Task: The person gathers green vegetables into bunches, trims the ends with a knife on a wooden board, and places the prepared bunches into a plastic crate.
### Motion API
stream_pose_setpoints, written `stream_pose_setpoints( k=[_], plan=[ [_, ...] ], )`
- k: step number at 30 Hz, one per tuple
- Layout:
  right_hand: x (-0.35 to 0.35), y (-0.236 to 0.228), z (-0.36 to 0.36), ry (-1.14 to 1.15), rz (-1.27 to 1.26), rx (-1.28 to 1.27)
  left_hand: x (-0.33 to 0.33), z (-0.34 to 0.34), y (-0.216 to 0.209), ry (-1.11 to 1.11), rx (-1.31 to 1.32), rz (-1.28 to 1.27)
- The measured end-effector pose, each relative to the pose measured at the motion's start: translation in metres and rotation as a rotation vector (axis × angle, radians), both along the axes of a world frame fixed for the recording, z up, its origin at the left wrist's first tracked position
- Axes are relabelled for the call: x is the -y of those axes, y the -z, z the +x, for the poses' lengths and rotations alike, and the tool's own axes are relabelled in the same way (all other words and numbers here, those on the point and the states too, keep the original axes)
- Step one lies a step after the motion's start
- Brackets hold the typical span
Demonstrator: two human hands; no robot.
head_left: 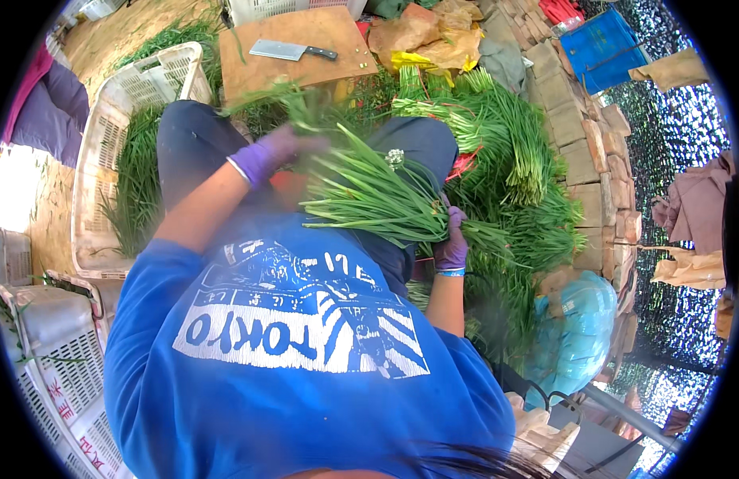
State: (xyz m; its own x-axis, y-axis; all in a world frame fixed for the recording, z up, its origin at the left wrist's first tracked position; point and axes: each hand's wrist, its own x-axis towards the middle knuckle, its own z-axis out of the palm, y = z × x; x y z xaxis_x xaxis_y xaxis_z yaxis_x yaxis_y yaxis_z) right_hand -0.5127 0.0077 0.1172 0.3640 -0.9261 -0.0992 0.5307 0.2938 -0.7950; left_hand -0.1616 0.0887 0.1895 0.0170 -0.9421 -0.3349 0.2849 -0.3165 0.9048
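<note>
My right hand (pixel 452 243), in a purple glove, is closed around the gathered end of a bunch of garlic chives (pixel 377 191). The long green leaves fan out to the left across my lap. Beyond the fanned leaf tips is my left hand (pixel 280 153), also gloved in purple and smeared by motion, so its fingers do not show clearly. Some blurred loose green leaves (pixel 290 100) are just past it, in front of the cutting board; whether the hand touches them I cannot tell.
A knife (pixel 290 51) lies on the wooden board (pixel 234 72) ahead. Tied chive bundles (pixel 505 136) are heaped to my right, beside a brick edging (pixel 581 160). A white plastic crate (pixel 86 203) holding greens stands at left. A light-blue plastic bundle (pixel 581 327) sits at right.
</note>
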Motion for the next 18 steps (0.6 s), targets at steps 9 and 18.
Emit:
stream_pose_setpoints(
  k=[9,18],
  plan=[
    [-0.001,-0.009,-0.002,-0.025,-0.052,-0.14,0.006,-0.042,0.016,-0.105,0.961,-0.204],
    [-0.002,-0.003,0.017,-0.05,0.005,0.033,0.003,0.026,0.022,-0.371,0.968,-0.561]
  ],
)
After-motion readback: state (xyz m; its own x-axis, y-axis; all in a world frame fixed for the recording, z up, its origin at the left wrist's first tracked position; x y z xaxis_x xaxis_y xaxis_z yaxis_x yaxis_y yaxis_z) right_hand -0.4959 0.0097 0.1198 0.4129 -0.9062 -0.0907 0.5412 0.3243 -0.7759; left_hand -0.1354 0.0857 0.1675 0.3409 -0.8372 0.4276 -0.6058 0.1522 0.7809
